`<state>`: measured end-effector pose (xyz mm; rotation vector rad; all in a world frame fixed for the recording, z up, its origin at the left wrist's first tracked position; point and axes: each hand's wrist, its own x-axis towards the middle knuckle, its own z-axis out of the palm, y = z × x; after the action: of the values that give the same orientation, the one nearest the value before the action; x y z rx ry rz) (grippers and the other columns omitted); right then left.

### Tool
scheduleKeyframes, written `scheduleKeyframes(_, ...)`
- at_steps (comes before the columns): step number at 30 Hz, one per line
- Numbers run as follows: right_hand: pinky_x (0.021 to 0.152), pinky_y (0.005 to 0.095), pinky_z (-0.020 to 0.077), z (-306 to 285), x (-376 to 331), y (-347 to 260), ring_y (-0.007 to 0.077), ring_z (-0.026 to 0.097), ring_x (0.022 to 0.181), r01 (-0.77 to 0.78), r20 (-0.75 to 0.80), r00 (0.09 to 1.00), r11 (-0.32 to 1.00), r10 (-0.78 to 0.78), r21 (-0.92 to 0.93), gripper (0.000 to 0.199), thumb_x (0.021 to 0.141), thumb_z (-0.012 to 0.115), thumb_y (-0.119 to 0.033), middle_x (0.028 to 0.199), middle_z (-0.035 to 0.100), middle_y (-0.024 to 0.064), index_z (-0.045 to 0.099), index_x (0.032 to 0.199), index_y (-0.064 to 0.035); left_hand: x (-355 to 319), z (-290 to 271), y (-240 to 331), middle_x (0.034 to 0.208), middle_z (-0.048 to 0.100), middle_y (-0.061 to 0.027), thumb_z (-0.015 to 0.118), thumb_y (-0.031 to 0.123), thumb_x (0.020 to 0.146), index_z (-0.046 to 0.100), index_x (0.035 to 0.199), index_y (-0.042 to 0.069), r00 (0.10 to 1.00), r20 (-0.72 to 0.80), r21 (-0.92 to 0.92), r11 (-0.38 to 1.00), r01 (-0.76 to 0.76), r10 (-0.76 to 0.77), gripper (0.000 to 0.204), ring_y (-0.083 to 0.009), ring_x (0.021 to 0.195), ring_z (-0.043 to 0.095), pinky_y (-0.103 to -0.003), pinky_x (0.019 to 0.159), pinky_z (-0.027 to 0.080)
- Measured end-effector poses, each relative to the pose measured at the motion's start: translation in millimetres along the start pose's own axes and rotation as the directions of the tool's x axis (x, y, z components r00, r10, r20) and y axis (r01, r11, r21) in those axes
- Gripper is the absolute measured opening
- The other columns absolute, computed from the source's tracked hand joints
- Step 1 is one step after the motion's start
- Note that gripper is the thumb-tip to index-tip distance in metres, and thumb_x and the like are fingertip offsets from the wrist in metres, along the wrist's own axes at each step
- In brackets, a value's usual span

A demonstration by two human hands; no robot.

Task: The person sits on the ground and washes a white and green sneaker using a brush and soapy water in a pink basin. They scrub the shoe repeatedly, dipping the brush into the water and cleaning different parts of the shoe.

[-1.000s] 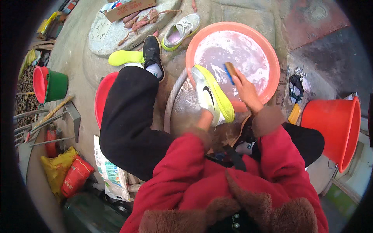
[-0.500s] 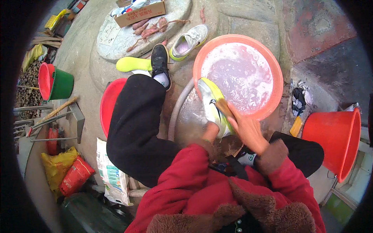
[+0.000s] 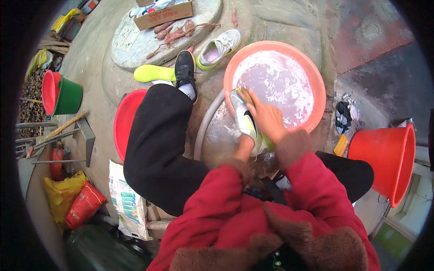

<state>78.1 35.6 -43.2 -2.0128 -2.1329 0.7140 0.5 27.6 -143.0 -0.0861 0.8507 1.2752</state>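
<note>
Currently, the left hand grips the heel end of the white-and-yellow sneaker. The right hand, fingers closed around the wooden brush, holds it at the toe. The sneaker is positioned at the near-left rim of the orange basin, which contains sudsy water. Beyond sits a second sneaker.

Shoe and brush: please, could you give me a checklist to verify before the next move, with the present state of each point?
1. Left hand holds the shoe: ok.
2. Right hand holds the brush: ok.
3. Bristles against the shoe: cannot tell, they are hidden.
4. Shoe apart from the basin rim: cannot tell, they overlap in this view.
5. Foamy water in the basin: ok.
</note>
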Motion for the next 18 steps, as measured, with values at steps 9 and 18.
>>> scheduleKeyframes(9,0.084,0.0556,0.0504,51,52,124,0.0474,0.067,0.097,-0.326,-0.016,0.945,0.944,0.326,-0.055,0.052,0.102,0.046,-0.042,0.103,0.071,0.0265,0.044,0.150,-0.0216,-9,2,6,0.130,0.056,-0.0042,0.036,0.041,0.111,0.041,0.149,0.011,0.999,-0.031,0.000,0.999,-0.035,0.035,0.049,-0.0186,0.117,0.056,-0.032,0.102,0.047)
scheduleKeyframes(18,0.086,0.0557,0.0506,-6,-40,66,0.0514,0.065,0.096,0.029,-0.016,1.000,0.953,-0.026,0.301,0.055,0.101,0.054,-0.042,0.104,0.069,0.0294,0.042,0.152,-0.0247,-10,-5,-3,0.137,0.054,-0.0061,0.031,0.046,0.110,0.039,0.151,0.012,0.997,0.033,-0.079,0.995,0.067,-0.064,0.054,-0.0202,0.121,0.055,-0.033,0.106,0.045)
